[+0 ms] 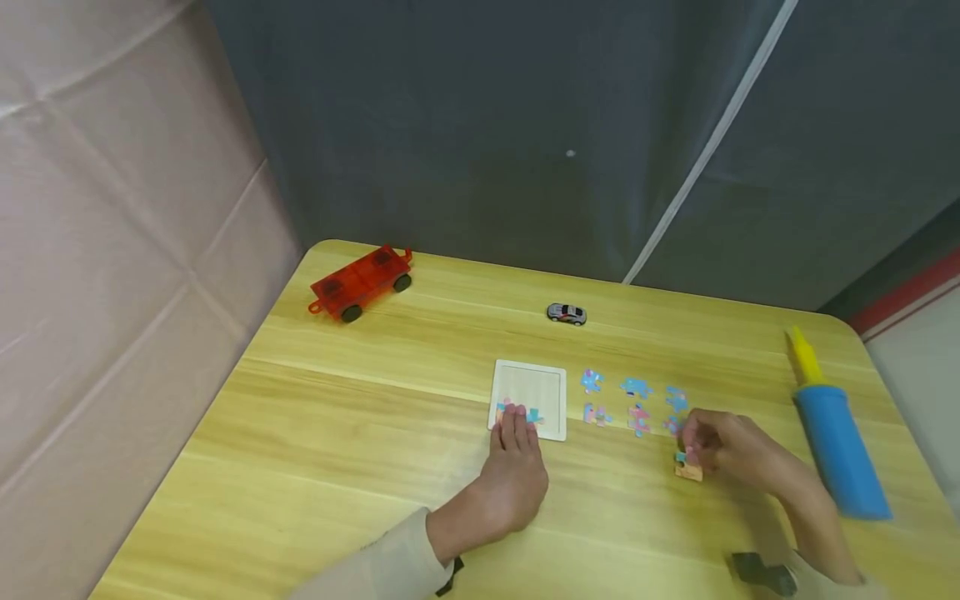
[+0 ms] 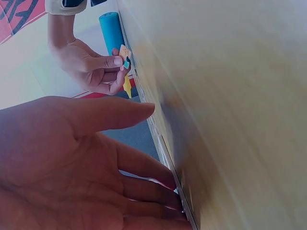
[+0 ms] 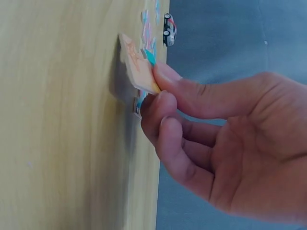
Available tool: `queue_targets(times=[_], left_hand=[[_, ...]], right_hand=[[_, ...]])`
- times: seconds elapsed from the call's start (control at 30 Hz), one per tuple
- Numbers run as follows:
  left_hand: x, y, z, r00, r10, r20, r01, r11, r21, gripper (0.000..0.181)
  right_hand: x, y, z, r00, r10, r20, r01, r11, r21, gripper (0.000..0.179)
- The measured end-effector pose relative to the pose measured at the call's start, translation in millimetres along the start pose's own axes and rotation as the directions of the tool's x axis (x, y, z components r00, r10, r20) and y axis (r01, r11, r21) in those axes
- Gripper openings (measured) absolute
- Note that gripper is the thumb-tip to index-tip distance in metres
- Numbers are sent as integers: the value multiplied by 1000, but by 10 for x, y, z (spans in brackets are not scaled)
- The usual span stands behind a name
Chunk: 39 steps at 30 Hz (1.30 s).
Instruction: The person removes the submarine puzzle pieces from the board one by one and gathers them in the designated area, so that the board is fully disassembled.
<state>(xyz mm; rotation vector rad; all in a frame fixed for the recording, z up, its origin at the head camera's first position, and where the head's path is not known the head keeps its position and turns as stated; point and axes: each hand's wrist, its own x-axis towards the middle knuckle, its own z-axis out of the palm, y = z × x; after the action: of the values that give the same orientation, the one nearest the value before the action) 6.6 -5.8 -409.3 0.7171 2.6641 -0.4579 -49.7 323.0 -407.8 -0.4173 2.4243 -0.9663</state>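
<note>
Between thumb and fingers, my right hand (image 1: 731, 446) pinches an orange-and-teal puzzle piece (image 3: 139, 69), tilted just above the table. My left hand (image 1: 513, 479) lies with straight fingers across the lower edge of a square white puzzle tray (image 1: 529, 375). Its fingertips cover part of the joined puzzle pieces (image 1: 534, 416) along the tray's bottom. Right of the tray, loose blue and pink puzzle pieces (image 1: 636, 387) lie in two rows; the right hand is close to the last one in the lower row.
A red toy wagon (image 1: 362, 282) stands at the table's back left. Behind the tray is a small silver toy car (image 1: 566, 314). A blue pump (image 1: 842, 450) with a yellow nozzle lies along the right side. A dark curtain (image 1: 480, 142) hangs behind the wooden table (image 1: 337, 450).
</note>
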Motion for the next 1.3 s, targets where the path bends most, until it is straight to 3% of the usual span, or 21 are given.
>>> queue_targets(times=[0.23,0.5,0.93,1.3], left_hand=[[-10,-8,-9,1000,5,-9,-4,1000,5,66],[-8,0,2,1000,10,-9,-9,1000,27,67],[-12,10,12,1000,1,-28,0,1000,29,67],[-7,9,3,1000,-6,-9,6,1000,27,67]], right_hand=[[75,-16,33,995,22,-100,-39,984,-173,20],[104,-49,110,987,20,-158,-67,952,-298,26],[106,-164,163,974,138,-179,-195,913,-358,24],[124,-242,215,961,149,-232,-229,897,-377,19]])
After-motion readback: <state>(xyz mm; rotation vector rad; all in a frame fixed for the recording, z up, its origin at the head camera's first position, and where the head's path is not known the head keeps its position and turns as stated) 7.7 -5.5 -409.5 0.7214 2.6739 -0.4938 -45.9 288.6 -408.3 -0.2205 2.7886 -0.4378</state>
